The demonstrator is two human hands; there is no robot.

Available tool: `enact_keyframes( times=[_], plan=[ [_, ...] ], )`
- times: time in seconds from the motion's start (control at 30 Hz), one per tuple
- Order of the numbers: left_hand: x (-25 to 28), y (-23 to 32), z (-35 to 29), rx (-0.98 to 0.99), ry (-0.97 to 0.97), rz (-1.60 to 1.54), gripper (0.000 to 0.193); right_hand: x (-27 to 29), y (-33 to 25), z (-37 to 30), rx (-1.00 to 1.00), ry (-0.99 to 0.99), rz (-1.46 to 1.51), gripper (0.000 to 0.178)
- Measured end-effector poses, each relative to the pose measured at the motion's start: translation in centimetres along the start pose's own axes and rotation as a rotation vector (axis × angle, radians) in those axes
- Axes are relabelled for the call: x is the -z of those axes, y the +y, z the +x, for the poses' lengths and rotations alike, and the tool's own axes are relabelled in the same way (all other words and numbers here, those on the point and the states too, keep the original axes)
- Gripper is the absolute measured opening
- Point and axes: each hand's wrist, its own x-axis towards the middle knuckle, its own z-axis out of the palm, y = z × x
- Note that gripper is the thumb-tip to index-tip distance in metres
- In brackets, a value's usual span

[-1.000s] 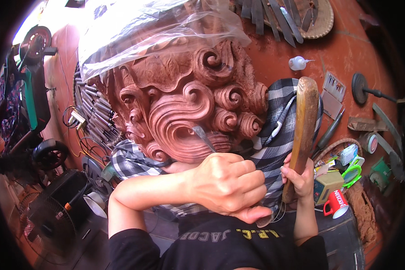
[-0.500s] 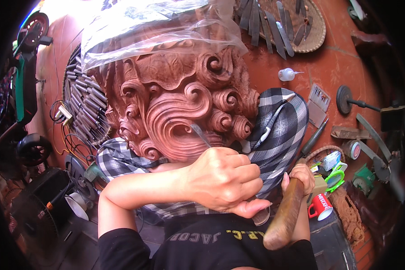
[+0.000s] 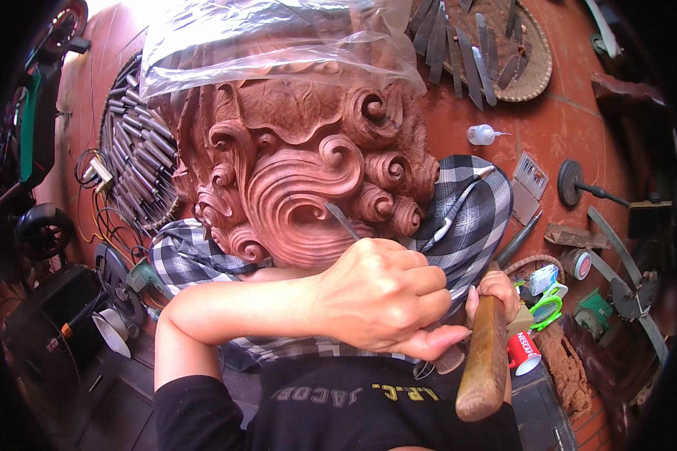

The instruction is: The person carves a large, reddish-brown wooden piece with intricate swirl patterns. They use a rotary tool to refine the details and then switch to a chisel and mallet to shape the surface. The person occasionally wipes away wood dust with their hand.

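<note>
A carved reddish-brown wood block (image 3: 301, 177) with deep swirls and scrolls lies before me, against my lap. My left hand (image 3: 391, 301) is closed around a carving chisel, its fingers wrapped over most of the handle. The chisel's narrow metal blade (image 3: 342, 220) slants onto the hollow of the large central swirl. Below my thumb the butt of the chisel handle (image 3: 450, 360) sticks out. My right hand (image 3: 498, 292) grips a wooden mallet (image 3: 483, 361), whose thick rounded end points down toward my chest. The mallet lies right beside the chisel butt; whether they touch I cannot tell.
Clear plastic sheeting (image 3: 278, 41) covers the carving's far part. A basket of chisels (image 3: 139, 158) stands left, and a woven tray (image 3: 530, 86) of flat blades far right. Nearby right are a small squeeze bottle (image 3: 483, 134), a red mug (image 3: 522, 352) and a green-rimmed mirror (image 3: 547, 311).
The mallet and my right hand have shifted slightly to the right in the picture, and so has the chisel butt. The chisel tip stays at the central swirl. The whole view has turned a little.
</note>
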Motion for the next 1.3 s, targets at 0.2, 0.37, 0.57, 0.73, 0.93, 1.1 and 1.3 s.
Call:
enact_keyframes(
  times=[0.2, 0.37, 0.57, 0.73, 0.93, 1.1, 1.3],
  plan=[
    [0.3, 0.1, 0.6, 0.039, 0.045, -0.034, 0.036, 0.2, 0.0, 0.6, 0.000, 0.058, 0.038, 0.029],
    [0.1, 0.0, 0.4, 0.044, 0.093, -0.058, 0.035, 0.5, 0.2, 0.0, -0.021, 0.045, 0.077, 0.031],
    [0.5, -0.4, 0.2, 0.033, 0.103, -0.079, 0.038, 2.3, -1.7, 0.2, -0.101, -0.100, -0.341, 0.031],
    [0.7, -0.5, 0.2, 0.025, 0.127, -0.118, 0.039, 2.1, -2.4, 1.1, -0.007, -0.013, -0.108, 0.032],
    [0.7, -0.7, 0.3, 0.008, 0.151, -0.126, 0.041, 1.8, -2.5, 1.5, 0.018, 0.141, 0.216, 0.033],
    [0.6, -1.0, 0.0, -0.014, 0.154, -0.142, 0.040, 2.8, -3.2, 1.8, -0.149, -0.044, -0.208, 0.027],
    [2.3, -0.7, 0.5, 0.013, 0.173, -0.193, 0.045, 2.0, -5.2, 1.9, -0.272, -0.137, -0.399, 0.028]
  ],
)
